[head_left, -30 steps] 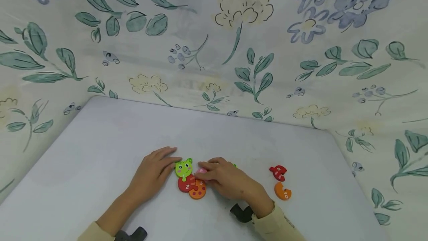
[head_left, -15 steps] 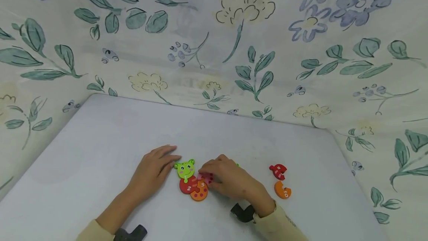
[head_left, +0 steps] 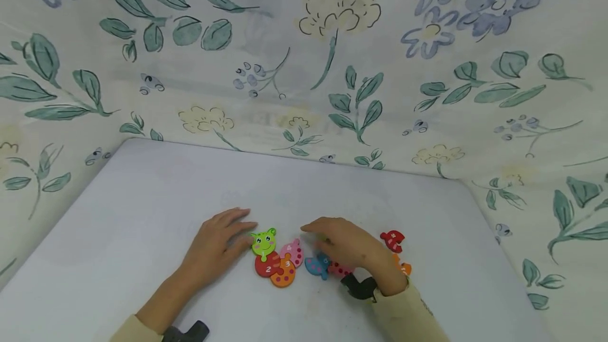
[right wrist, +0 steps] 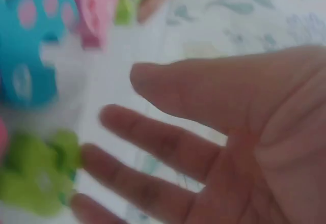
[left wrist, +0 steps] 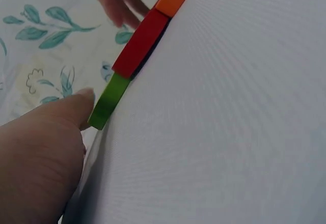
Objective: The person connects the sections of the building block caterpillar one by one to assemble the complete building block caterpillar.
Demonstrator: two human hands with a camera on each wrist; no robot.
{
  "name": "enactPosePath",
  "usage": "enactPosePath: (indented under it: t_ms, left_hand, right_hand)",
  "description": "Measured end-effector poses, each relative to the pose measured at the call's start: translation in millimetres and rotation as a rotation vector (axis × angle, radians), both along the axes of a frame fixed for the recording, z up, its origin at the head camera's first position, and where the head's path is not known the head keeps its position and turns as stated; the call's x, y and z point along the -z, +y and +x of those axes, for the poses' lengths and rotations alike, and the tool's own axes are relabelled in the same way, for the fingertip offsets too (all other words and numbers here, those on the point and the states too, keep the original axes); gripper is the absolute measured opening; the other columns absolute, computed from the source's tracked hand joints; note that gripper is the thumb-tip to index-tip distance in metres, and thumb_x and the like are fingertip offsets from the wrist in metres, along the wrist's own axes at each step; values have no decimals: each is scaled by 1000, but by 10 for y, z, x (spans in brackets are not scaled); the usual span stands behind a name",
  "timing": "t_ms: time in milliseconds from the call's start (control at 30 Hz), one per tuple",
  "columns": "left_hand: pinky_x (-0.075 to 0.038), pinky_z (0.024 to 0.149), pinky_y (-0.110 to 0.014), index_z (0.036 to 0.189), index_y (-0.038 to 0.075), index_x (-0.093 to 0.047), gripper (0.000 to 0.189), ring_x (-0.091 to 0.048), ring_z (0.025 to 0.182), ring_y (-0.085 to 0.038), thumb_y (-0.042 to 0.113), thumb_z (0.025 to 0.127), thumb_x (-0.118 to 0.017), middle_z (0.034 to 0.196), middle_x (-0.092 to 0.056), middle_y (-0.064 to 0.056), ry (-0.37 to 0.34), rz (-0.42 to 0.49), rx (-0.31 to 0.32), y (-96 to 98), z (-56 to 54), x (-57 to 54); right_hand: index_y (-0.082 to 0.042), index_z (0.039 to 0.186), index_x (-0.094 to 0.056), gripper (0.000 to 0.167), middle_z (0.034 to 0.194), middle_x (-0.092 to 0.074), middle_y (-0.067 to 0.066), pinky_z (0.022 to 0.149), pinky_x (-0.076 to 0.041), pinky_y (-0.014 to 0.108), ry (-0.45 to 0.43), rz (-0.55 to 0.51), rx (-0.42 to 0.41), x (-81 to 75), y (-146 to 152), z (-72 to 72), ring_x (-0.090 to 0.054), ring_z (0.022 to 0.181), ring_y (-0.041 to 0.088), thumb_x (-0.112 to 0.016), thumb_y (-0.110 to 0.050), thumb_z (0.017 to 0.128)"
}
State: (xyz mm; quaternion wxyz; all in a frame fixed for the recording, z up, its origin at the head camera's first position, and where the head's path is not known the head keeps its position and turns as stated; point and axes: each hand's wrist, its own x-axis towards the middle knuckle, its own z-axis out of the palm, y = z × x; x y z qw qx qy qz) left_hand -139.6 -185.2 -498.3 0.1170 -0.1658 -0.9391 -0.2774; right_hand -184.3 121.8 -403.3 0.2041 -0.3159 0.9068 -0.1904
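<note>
So the little caterpillar puzzle sits on the white counter [head_left: 190, 183] between the two grips, closer to the left. The left grip [head_left: 216, 247] has its fingers apart and isn't clamped on anything; its thumb is right at the edge of the green face piece [head_left: 264, 243], seemingly touching. Probably there to keep the chain from sliding. From that piece, red "2" [head_left: 267, 264] and orange "3" [head_left: 283, 272] run toward the person's side, then pink "4" [head_left: 292, 252] comes back up, likely laid like that so the tabs fit.

Right grip [head_left: 339, 239] is empty too, fingers spread over the loose bits. The blue piece [head_left: 317, 265] lies just below its fingers, next to pink but apart from it. A dotted dark pink piece [head_left: 341, 269] is under the palm side, some green [right wrist: 35, 178] by the fingertips. Red [head_left: 392, 240] and orange [head_left: 405, 268] leftovers sit past the wrist, maybe parked out of the way.
</note>
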Motion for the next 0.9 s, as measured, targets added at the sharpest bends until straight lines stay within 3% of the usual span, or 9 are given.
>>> enactPosePath:
  t_ms: [200, 333, 600, 900]
  left_hand:
    - [-35, 115, -65, 130, 27, -75, 40, -44, 145, -32, 40, 93, -80, 152, -56, -5, -32, -17, 8, -15, 2, 8]
    - [-34, 116, -65, 128, 26, -75, 37, -43, 145, -33, 39, 94, -79, 152, -56, -5, -41, 0, 11, -6, 3, 10]
    - [-37, 113, -65, 122, 21, -78, 27, -49, 140, -35, 21, 95, -79, 146, -60, -8, -2, 45, -1, 13, -5, -3]
    - [-36, 114, -65, 122, 20, -78, 25, -48, 142, -35, 12, 99, -73, 146, -61, -8, -18, 81, -5, 38, -12, -21]
  right_hand:
    - [-11, 148, -59, 43, 146, -61, 7, 110, -48, 53, -58, -45, 108, -106, 175, -42, -58, 133, 30, -64, -14, 105]
    - [-11, 147, -60, 41, 145, -61, 7, 110, -48, 54, -89, -42, 118, -100, 232, 14, -56, 134, 31, -61, -14, 106]
    - [-9, 142, -65, 39, 140, -65, 3, 111, -47, 54, -71, -83, 124, 10, 439, 86, -57, 135, 29, -55, -3, 105]
    - [-11, 141, -66, 37, 140, -65, 4, 112, -46, 55, -44, -108, 144, 69, 586, 26, -56, 136, 31, -55, -6, 106]
